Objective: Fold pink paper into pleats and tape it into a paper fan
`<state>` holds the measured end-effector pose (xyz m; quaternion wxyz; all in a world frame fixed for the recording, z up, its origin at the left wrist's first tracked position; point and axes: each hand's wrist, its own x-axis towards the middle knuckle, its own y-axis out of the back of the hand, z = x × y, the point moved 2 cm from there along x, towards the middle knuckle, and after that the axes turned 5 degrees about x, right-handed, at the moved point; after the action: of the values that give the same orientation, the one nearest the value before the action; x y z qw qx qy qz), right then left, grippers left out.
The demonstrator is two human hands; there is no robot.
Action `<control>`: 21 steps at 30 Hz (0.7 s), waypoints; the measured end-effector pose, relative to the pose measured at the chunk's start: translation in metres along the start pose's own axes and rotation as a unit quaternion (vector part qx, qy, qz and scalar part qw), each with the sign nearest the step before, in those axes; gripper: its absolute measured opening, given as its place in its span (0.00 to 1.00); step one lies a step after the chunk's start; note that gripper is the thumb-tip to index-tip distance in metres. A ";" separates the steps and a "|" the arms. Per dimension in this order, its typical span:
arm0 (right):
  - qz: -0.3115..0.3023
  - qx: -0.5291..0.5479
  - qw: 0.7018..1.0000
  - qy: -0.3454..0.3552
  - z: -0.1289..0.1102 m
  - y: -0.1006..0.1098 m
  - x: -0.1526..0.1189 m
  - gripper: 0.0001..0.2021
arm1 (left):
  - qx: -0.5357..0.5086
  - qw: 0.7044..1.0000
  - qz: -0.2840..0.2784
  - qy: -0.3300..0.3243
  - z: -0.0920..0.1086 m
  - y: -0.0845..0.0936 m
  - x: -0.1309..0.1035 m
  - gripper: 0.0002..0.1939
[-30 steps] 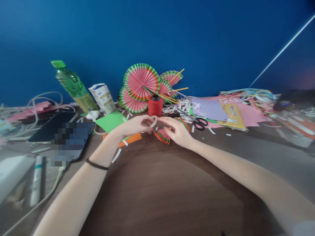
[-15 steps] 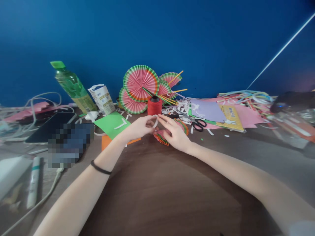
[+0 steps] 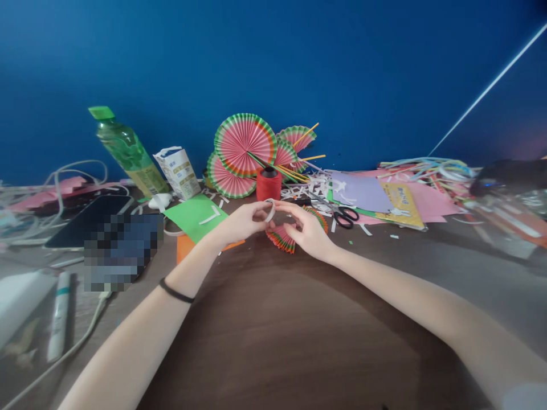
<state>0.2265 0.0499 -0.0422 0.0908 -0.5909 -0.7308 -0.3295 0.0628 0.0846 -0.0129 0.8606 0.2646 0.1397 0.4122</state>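
My left hand is closed on a narrow white roll of tape, pinched between thumb and fingers. From the other side, the curved fingers of my right hand reach to the same roll, their tips at its edge, with the thumb a little apart. Beneath my right hand lies a pleated pink, green and orange paper fan, partly covered by it. Just behind the roll stands a red thread spool. Black-handled scissors rest to the right of the hands.
Round pleated paper fans lean at the back wall. Green paper lies left of the hands, near a carton and a green bottle. Purple paper and white scraps lie to the right. A phone sits far left.
The fingers of my right hand have shifted slightly, and its thumb has drawn a little away from the fingertips. My left hand still holds the roll in nearly the same place.
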 end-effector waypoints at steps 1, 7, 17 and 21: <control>0.002 0.025 1.000 -0.005 0.001 0.000 0.000 0.21 | -0.003 1.000 0.000 0.002 0.000 0.000 0.000 0.25; 0.004 0.117 0.993 -0.010 0.008 -0.003 0.000 0.17 | -0.036 0.999 -0.018 0.020 0.001 -0.005 0.001 0.15; 0.015 -0.009 0.999 -0.031 0.004 0.003 0.001 0.17 | 0.033 0.999 0.024 0.008 0.005 -0.009 0.001 0.12; 0.038 0.008 0.998 -0.046 0.003 0.003 0.001 0.10 | 0.070 0.997 0.032 0.014 0.005 -0.010 0.001 0.12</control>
<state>0.2297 0.0526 -0.0435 0.0741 -0.6322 -0.7136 -0.2926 0.0722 0.0783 -0.0147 0.8243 0.3229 0.1721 0.4321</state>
